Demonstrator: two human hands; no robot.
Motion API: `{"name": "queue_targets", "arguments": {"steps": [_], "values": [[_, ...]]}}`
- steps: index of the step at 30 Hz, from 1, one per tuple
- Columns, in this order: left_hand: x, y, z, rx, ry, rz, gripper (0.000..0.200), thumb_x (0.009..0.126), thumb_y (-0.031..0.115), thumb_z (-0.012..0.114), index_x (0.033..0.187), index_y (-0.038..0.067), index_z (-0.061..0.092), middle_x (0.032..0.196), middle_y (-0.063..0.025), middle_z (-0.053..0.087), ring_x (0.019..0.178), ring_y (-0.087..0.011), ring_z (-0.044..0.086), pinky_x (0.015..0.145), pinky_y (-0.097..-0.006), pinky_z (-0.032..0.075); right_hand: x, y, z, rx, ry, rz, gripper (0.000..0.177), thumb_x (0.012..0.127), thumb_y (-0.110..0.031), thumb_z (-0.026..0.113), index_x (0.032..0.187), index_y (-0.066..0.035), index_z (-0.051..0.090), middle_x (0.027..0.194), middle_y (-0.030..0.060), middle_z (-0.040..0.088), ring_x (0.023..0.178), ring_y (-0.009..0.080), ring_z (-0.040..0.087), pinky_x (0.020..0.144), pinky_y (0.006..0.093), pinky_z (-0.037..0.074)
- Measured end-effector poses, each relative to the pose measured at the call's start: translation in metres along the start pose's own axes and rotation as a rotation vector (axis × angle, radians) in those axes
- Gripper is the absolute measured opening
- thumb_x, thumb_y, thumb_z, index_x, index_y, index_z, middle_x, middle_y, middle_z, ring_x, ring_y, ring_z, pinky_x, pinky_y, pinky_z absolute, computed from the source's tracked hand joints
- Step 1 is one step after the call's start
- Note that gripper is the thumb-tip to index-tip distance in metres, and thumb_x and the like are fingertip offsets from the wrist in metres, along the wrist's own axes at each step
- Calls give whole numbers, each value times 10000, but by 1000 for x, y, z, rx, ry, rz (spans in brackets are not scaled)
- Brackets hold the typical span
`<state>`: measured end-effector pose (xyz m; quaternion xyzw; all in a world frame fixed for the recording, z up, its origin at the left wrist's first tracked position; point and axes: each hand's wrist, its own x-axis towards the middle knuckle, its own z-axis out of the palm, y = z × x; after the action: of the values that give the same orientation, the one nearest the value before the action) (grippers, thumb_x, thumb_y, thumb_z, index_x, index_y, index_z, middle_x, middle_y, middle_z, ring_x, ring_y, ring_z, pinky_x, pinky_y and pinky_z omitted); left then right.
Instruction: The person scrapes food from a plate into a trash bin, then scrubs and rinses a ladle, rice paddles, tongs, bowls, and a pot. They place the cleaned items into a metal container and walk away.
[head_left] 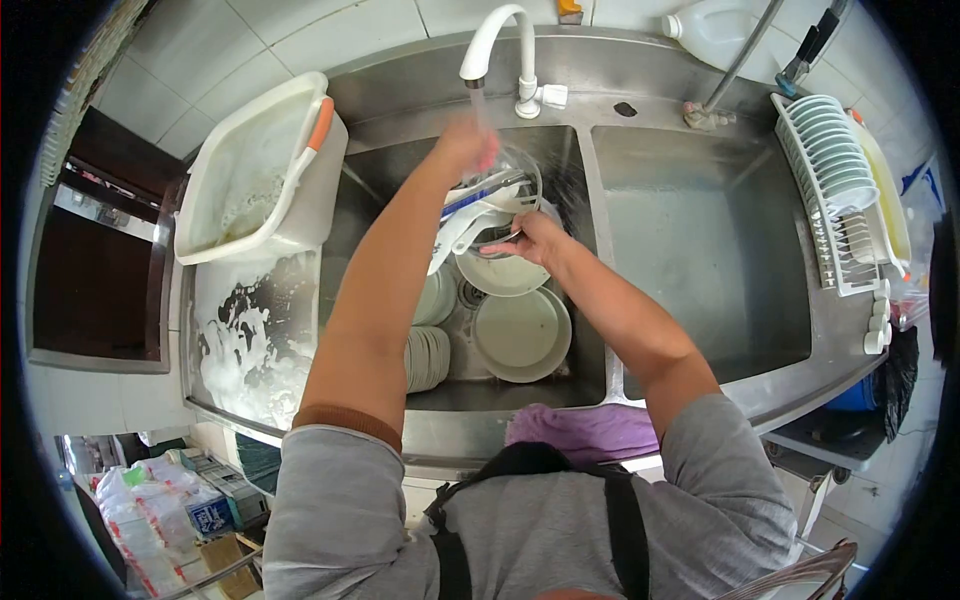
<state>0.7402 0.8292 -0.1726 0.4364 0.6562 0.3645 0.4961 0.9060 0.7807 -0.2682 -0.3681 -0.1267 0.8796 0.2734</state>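
Note:
My left hand (pixel 468 148), smeared by motion, is under the stream from the white faucet (pixel 500 40), over the left basin (pixel 585 340). Its fingers cannot be made out. Closed on the near rim of a clear round bowl (pixel 535 180) is my right hand (pixel 540 242). White spoons (pixel 470 225) and a blue-striped utensil (pixel 480 196) stick out of that bowl, whose far side is partly behind my left hand and splashing water. Below, in the basin, are a pale round bowl (pixel 522 335), another bowl (pixel 503 275) and a stack of plates (pixel 427 358).
A white tub (pixel 325 200) of sudsy water stands at left, beside a foam-covered drainboard (pixel 255 335). The right basin (pixel 700 300) holds water. A dish rack (pixel 830 240) with pale plates (pixel 835 150) is at far right. A purple cloth (pixel 585 432) hangs on the front edge.

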Motion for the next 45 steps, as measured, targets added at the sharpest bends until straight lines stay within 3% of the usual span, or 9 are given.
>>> {"name": "queue_targets", "arguments": {"steps": [3, 5, 13, 18, 32, 34, 36, 42, 45], "values": [[-6, -15, 4, 560, -50, -131, 279, 791, 128, 609, 1058, 50, 641, 951, -106, 666, 858, -238, 651, 713, -350, 532, -21, -12, 8, 61, -28, 55, 424, 823, 92, 295, 1243, 46, 328, 1280, 242, 356, 1120, 470, 477, 765, 660, 533], [-46, -25, 6, 1369, -37, 335, 310, 738, 212, 660, 1036, 126, 672, 989, -89, 675, 925, -271, 644, 757, -397, 518, -13, -15, 1, 105, 8, 66, 434, 824, 95, 289, 1254, 44, 325, 1288, 244, 362, 1137, 478, 463, 760, 664, 531], [-17, -9, -15, 1127, 180, 135, 271, 691, 178, 690, 953, 106, 696, 917, -114, 685, 853, -260, 669, 722, -402, 529, -8, -10, -7, 101, 110, 45, 460, 807, 98, 285, 1262, 47, 336, 1285, 253, 372, 1135, 501, 459, 747, 676, 526], [-6, 8, 7, 67, 46, 33, 138, 781, 72, 561, 799, 17, 686, 699, -116, 661, 634, -177, 643, 579, -309, 516, -10, 3, -12, 86, 83, 2, 513, 752, 110, 285, 1260, 57, 331, 1260, 264, 391, 1126, 512, 465, 756, 692, 509], [-17, -30, -33, 1109, 209, 320, 327, 779, 186, 642, 1032, -22, 639, 977, -233, 653, 870, -342, 653, 790, -421, 522, -37, -25, -40, -420, 40, -204, 679, 743, 111, 349, 1377, -129, 301, 1213, 203, 481, 949, 406, 609, 579, 507, 607], [-29, -34, -38, 591, -303, -524, 388, 833, 231, 594, 1070, -77, 592, 1038, -273, 619, 879, -373, 651, 773, -479, 535, -39, -37, -42, -461, 67, -214, 674, 737, 101, 377, 1375, -111, 324, 1113, 190, 545, 841, 367, 647, 537, 479, 607], [-45, -61, -40, 34, -438, -716, 400, 870, 214, 526, 1093, -117, 545, 1018, -307, 601, 859, -396, 649, 739, -508, 548, -41, -53, -42, -580, 37, -174, 632, 731, 88, 397, 1340, -81, 379, 1062, 192, 565, 775, 347, 655, 516, 458, 607], [-85, -100, 11, -397, -95, -425, 417, 817, 7, 375, 1189, -182, 389, 1037, -356, 553, 893, -492, 612, 734, -542, 566, -28, -70, -36, -989, 125, -346, 526, 760, 26, 474, 1281, -49, 471, 1053, 218, 592, 761, 366, 652, 566, 442, 600], [-71, -136, 31, -654, 47, -441, 368, 826, 0, 347, 1149, -162, 417, 1006, -333, 565, 825, -478, 627, 662, -507, 591, -1, -46, -32, -1617, 248, -965, 513, 820, -170, 603, 1301, -51, 473, 1292, 268, 483, 1220, 410, 437, 1028, 465, 341]]}}
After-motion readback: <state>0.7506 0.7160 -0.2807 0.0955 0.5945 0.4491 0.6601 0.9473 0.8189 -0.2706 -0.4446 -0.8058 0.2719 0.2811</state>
